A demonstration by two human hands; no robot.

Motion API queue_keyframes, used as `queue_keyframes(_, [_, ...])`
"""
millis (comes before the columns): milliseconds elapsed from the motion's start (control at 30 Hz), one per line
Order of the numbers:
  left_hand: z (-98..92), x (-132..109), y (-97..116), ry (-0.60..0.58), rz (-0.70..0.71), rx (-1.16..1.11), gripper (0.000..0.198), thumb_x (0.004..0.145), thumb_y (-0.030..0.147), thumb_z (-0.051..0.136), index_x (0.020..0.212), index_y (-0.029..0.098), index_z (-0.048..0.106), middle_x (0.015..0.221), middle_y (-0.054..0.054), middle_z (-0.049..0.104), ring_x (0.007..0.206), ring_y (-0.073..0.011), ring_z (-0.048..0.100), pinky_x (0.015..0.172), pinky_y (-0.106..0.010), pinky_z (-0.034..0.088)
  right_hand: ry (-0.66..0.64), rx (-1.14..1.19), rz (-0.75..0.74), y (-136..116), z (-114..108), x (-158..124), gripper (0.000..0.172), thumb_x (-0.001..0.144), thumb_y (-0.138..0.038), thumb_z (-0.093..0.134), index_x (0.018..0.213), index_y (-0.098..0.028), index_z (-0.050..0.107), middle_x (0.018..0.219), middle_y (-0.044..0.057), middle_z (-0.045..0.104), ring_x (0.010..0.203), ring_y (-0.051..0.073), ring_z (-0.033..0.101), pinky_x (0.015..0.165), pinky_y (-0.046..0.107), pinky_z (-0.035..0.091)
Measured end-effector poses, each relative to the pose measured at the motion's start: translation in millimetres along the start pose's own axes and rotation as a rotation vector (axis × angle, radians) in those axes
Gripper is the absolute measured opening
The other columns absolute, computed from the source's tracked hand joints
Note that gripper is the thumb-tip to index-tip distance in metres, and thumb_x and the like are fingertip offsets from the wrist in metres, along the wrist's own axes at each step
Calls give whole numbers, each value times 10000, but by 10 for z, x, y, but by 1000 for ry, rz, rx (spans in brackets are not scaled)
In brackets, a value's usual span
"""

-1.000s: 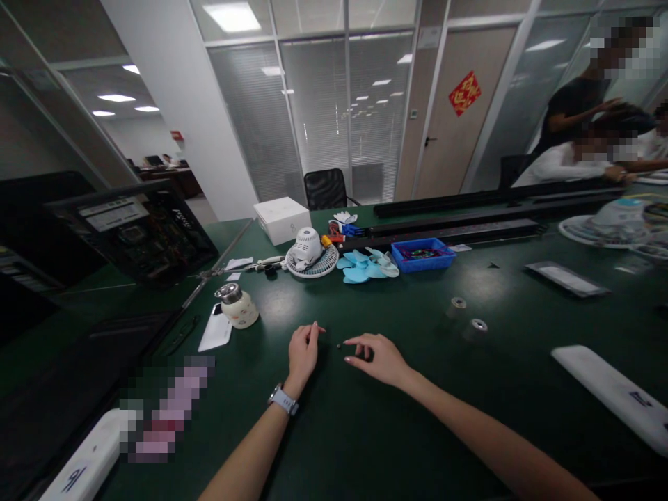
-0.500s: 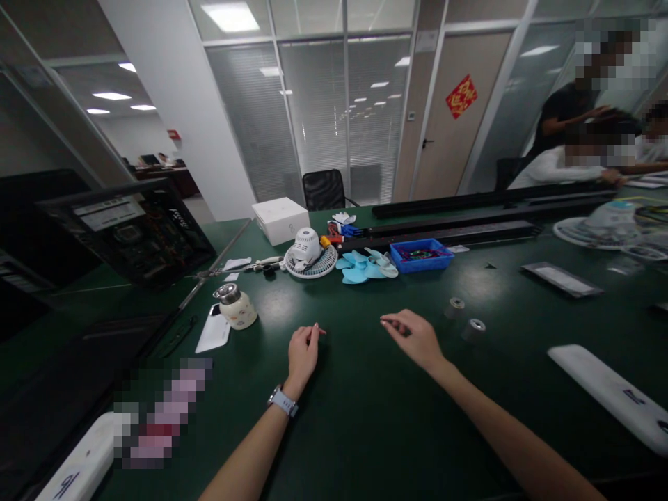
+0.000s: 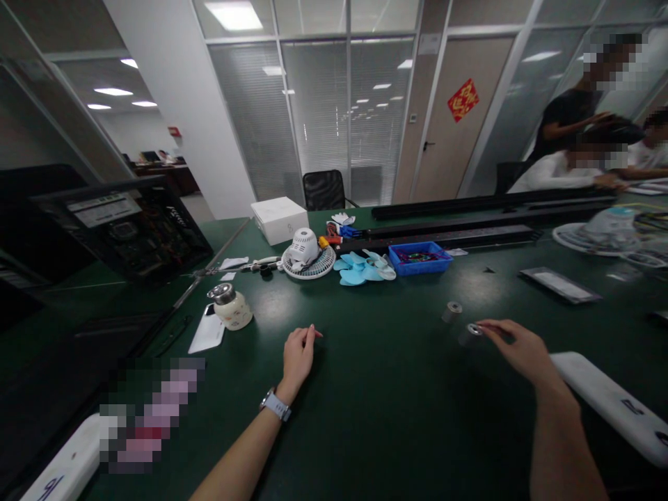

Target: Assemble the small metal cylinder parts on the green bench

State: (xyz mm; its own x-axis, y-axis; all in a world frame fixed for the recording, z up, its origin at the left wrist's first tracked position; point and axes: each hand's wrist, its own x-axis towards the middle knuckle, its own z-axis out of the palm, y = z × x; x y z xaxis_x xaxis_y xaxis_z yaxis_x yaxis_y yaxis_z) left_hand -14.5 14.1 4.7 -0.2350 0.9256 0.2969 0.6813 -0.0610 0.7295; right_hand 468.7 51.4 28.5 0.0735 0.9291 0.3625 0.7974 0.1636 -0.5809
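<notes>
My left hand (image 3: 297, 355) rests on the green table (image 3: 386, 417) with its fingers curled and the tips pinched together; whatever they hold is hidden. A watch sits on that wrist. My right hand (image 3: 519, 346) reaches out to the right, its fingertips pinched and touching the top of a small dark cylinder with a silver top (image 3: 471, 333). A second such cylinder (image 3: 451, 310) stands just behind and to the left of it.
At the back stand a white fan motor on its grille (image 3: 307, 254), blue fan blades (image 3: 362, 268), a blue tray (image 3: 420, 257) and a white box (image 3: 278, 219). A small jar (image 3: 229, 307) and an opened computer (image 3: 125, 233) are left. A long white part (image 3: 610, 403) lies right. People sit far right (image 3: 574, 160).
My right hand left the spot beside my left hand and swept right to the nearer cylinder, fingers pinched. The small dark bit near it no longer shows. The left hand stayed put.
</notes>
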Motion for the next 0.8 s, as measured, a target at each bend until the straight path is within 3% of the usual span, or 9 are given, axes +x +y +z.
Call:
queue_keyframes(233, [-5, -6, 8, 1, 7, -6, 506, 956, 513, 336, 788, 230, 721, 869, -41, 691, 883, -210, 615, 840, -356, 452, -52, -62, -31, -76, 3, -11, 476, 784, -635, 534, 957, -247, 748, 932, 74, 710, 822, 240, 657, 715, 367, 506])
queue_keyframes(400, [-3, -8, 0, 2, 20, -5, 513, 957, 515, 330, 788, 231, 722, 866, -42, 693, 874, -207, 617, 825, -346, 453, 210, -322, -49, -463, -11, 66, 696, 756, -702, 533, 1233, -206, 640, 1114, 136, 668, 1033, 319, 601, 845, 458, 451])
queue_keyframes(467, [1, -9, -6, 2, 26, 0, 513, 957, 516, 330, 793, 230, 722, 864, -42, 692, 874, -207, 616, 823, -343, 451, 217, -389, 12, -630, 97, 156, 718, 784, -693, 503, 1259, -168, 624, 1113, 165, 673, 1041, 329, 596, 857, 462, 428])
queue_keyframes(667, [9, -1, -12, -8, 22, 20, 532, 957, 524, 317, 801, 224, 728, 861, -44, 690, 868, -205, 611, 820, -337, 449, 65, -571, 269, -733, 544, 378, 512, 773, -570, 568, 1104, -204, 703, 888, 119, 719, 918, 304, 614, 905, 452, 318])
queue_keyframes(800, [13, 5, -22, -24, 22, 25, 539, 956, 531, 313, 798, 230, 732, 859, -45, 682, 871, -208, 607, 825, -345, 445, 85, -538, 310, -674, 579, 428, 386, 803, -482, 541, 1013, -215, 725, 836, 89, 728, 870, 276, 618, 956, 489, 244])
